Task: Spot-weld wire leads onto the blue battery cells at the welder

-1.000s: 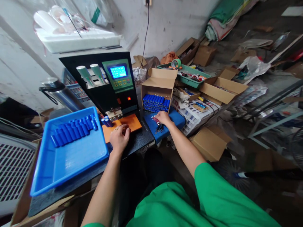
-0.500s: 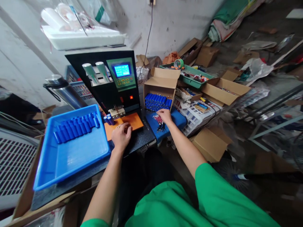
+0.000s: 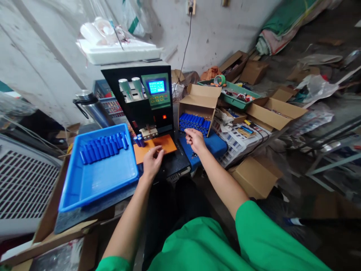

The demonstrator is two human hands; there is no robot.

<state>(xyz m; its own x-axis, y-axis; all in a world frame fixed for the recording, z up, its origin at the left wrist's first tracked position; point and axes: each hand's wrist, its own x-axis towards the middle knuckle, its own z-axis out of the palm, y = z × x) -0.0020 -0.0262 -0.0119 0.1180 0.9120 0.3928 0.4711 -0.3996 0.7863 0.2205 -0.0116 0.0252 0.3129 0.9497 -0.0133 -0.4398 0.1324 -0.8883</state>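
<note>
- I see my bare left hand (image 3: 153,160) at the near edge of the flat orange board (image 3: 166,144). Its fingers are bent; I cannot tell if that grip holds anything.
- My bare right hand (image 3: 195,140) is over the flat blue cloth (image 3: 217,146). Its fingers curl in, but I cannot tell if something thin is pinched in that grip.
- Just in front of it sits the brown cardboard box (image 3: 200,101), full of shiny blue tubes (image 3: 194,122) lying down. Its open side faces me, maybe so they are easy to reach.
- A small dark bunch (image 3: 194,154) peeks out by my right wrist, mostly hidden.
- A few standing blue tubes (image 3: 139,140) are at the far left of the board, by the tall black machine (image 3: 153,113). Perhaps they stand there to be close to it.
- On the left of the dark table (image 3: 175,162), the wide blue plastic tray (image 3: 107,180) has rows of blue tubes (image 3: 103,149), I guess to keep them tidy.
</note>
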